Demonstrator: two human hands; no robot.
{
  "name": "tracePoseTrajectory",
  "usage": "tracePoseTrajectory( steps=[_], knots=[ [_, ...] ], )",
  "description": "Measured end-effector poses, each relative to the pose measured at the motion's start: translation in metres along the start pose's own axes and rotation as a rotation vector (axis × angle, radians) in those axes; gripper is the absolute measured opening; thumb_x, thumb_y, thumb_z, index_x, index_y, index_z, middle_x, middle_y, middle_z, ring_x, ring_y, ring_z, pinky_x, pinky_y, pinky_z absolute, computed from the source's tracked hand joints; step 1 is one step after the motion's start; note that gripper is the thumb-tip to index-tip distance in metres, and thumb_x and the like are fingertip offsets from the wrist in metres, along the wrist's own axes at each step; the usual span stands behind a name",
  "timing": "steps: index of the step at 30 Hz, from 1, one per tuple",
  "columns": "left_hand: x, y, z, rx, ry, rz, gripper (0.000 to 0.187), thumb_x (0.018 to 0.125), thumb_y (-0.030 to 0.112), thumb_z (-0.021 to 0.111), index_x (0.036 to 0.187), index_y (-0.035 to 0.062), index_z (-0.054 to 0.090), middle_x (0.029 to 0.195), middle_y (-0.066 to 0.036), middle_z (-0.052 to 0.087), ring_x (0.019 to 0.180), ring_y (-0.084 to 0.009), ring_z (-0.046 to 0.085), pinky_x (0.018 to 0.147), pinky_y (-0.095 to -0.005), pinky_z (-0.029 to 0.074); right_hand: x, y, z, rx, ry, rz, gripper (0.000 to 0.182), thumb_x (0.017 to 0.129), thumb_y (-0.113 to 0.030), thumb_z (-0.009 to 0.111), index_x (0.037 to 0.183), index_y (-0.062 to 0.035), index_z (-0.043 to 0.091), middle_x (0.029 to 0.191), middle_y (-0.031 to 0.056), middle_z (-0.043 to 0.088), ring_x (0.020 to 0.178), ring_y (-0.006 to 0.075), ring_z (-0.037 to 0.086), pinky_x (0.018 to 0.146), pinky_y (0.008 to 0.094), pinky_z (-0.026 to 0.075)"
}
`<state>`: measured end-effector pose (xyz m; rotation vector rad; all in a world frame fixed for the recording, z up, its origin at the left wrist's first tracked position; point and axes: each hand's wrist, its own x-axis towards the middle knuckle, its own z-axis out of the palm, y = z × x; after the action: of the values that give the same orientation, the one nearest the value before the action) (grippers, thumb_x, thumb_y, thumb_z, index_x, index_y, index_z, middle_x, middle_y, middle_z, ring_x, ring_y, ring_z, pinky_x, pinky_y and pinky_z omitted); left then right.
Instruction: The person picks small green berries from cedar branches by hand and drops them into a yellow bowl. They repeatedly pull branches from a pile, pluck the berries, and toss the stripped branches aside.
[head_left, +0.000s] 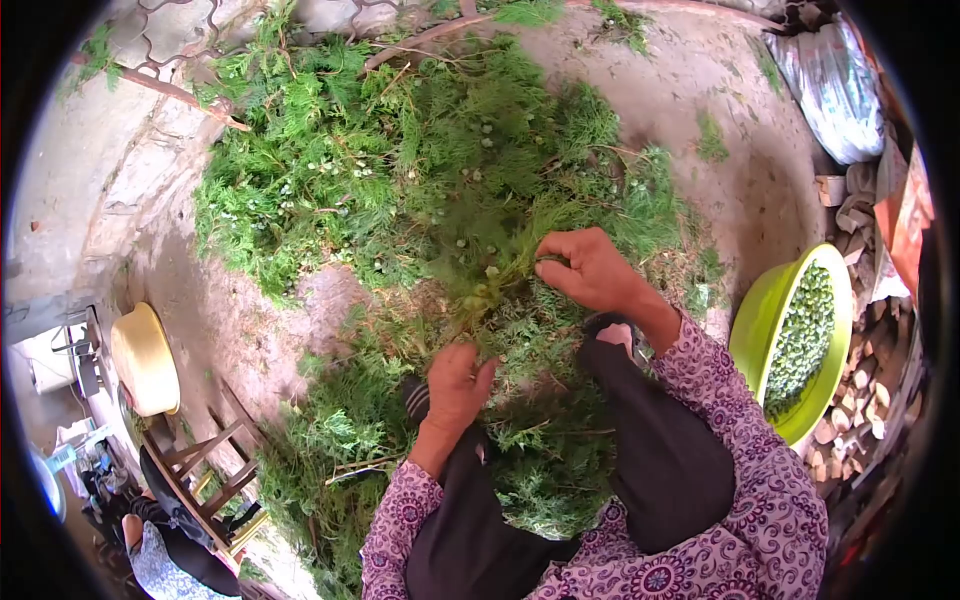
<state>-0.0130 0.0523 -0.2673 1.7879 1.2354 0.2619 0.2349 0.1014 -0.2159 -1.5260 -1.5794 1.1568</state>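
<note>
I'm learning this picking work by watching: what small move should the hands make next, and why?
Probably pinch off the pale berries at the sprig's tip with the right hand, since it already grips there while the left hand steadies the lower stem, then drop them into the green bowl of berries at the right.

My right hand [590,268] is extended forward and away from my body, fingers curled inward and closed in a pinch, knuckles up, wrist slightly bent. My left hand [455,385] sits lower and nearer to me, palm turned down, fingers folded under, thumb raised to the side. Both forearms angle in from below, covered to the wrist in patterned purple sleeves. The hands are apart, not touching each other.
</note>
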Motion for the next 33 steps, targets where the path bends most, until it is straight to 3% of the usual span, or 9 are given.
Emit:
tracePoseTrajectory(
  steps=[2, 9, 17, 21, 24, 27, 30, 32, 33],
  knots=[
    [0.008, 0.009, -0.009, 0.200, 0.386, 0.268, 0.037, 0.060, 0.013, 0.072, 0.091, 0.0024, 0.055, 0.087, -0.013, 0.054, 0.080, -0.0295, 0.051, 0.071, -0.0383, 0.041, -0.003, -0.018, -0.006, 0.048, -0.029, 0.000, 0.014, 0.073, -0.011, 0.056, 0.076, 0.0025, 0.055, 0.058, 0.0086, 0.050, 0.052, 0.0116, 0.046, 0.049, 0.0274, 0.037],
    [0.008, 0.010, -0.020, 0.373, 0.528, 0.191, 0.046, 0.057, 0.016, 0.075, 0.094, 0.0018, 0.051, 0.101, -0.015, 0.047, 0.094, -0.0310, 0.044, 0.081, -0.0408, 0.035, -0.008, -0.058, -0.022, 0.166, -0.097, -0.037, 0.014, 0.074, -0.011, 0.055, 0.077, 0.0021, 0.056, 0.054, 0.0053, 0.046, 0.050, 0.0065, 0.040, 0.045, 0.0246, 0.034],
    [0.017, 0.038, -0.041, 0.379, 0.752, 0.348, 0.048, 0.059, 0.016, 0.074, 0.098, 0.0018, 0.049, 0.104, -0.016, 0.046, 0.098, -0.0320, 0.042, 0.081, -0.0413, 0.036, -0.006, -0.073, -0.028, 0.163, -0.097, -0.172, 0.011, 0.073, -0.010, 0.056, 0.077, 0.0004, 0.056, 0.055, 0.0048, 0.046, 0.050, 0.0081, 0.042, 0.045, 0.0244, 0.034],
    [0.020, 0.026, -0.046, 0.553, 0.572, 0.248, 0.042, 0.064, 0.016, 0.069, 0.100, 0.0036, 0.052, 0.103, -0.012, 0.050, 0.095, -0.0272, 0.046, 0.085, -0.0428, 0.030, 0.001, -0.087, -0.021, 0.184, -0.147, -0.179, 0.011, 0.074, -0.011, 0.055, 0.077, -0.0004, 0.056, 0.057, 0.0043, 0.047, 0.052, 0.0093, 0.044, 0.048, 0.0247, 0.034],
    [0.015, -0.002, -0.032, 0.430, 0.445, 0.315, 0.031, 0.069, 0.010, 0.065, 0.097, 0.0030, 0.056, 0.090, -0.007, 0.055, 0.082, -0.0230, 0.051, 0.079, -0.0382, 0.037, 0.007, -0.089, -0.015, 0.308, -0.157, -0.134, 0.012, 0.076, -0.011, 0.055, 0.077, 0.0007, 0.056, 0.057, 0.0036, 0.049, 0.053, 0.0049, 0.042, 0.047, 0.0225, 0.036],
    [0.013, -0.004, -0.031, -0.076, 0.455, 0.040, 0.016, 0.075, 0.004, 0.059, 0.090, 0.0010, 0.059, 0.076, -0.004, 0.056, 0.068, -0.0170, 0.052, 0.067, -0.0284, 0.042, 0.022, -0.061, 0.003, 0.745, 0.101, 0.069, 0.016, 0.078, -0.016, 0.054, 0.080, -0.0001, 0.057, 0.061, 0.0035, 0.051, 0.057, 0.0056, 0.046, 0.052, 0.0228, 0.039],
    [0.023, -0.015, -0.047, -0.239, 0.657, 0.027, 0.009, 0.079, 0.003, 0.057, 0.086, -0.0007, 0.060, 0.072, -0.005, 0.056, 0.063, -0.0119, 0.050, 0.057, -0.0217, 0.041, 0.015, 0.015, 0.017, 0.329, 0.094, 0.235, 0.021, 0.078, -0.019, 0.055, 0.087, -0.0005, 0.057, 0.068, 0.0088, 0.054, 0.062, 0.0092, 0.050, 0.055, 0.0247, 0.041],
    [0.028, -0.024, -0.063, -0.188, 0.693, -0.106, 0.010, 0.081, 0.005, 0.055, 0.087, -0.0022, 0.059, 0.071, -0.005, 0.055, 0.064, -0.0102, 0.050, 0.059, -0.0218, 0.042, -0.002, 0.065, 0.041, -0.022, -0.046, 0.084, 0.021, 0.077, -0.020, 0.056, 0.088, -0.0019, 0.057, 0.070, 0.0116, 0.055, 0.064, 0.0166, 0.054, 0.057, 0.0310, 0.043],
    [0.033, -0.040, -0.065, -0.333, 0.725, -0.106, 0.016, 0.081, 0.007, 0.055, 0.094, -0.0018, 0.058, 0.084, -0.010, 0.057, 0.077, -0.0166, 0.053, 0.068, -0.0272, 0.043, -0.013, 0.088, 0.055, -0.023, -0.047, 0.085, 0.021, 0.077, -0.020, 0.056, 0.088, -0.0019, 0.057, 0.070, 0.0116, 0.055, 0.064, 0.0166, 0.054, 0.057, 0.0310, 0.043]
  ],
)
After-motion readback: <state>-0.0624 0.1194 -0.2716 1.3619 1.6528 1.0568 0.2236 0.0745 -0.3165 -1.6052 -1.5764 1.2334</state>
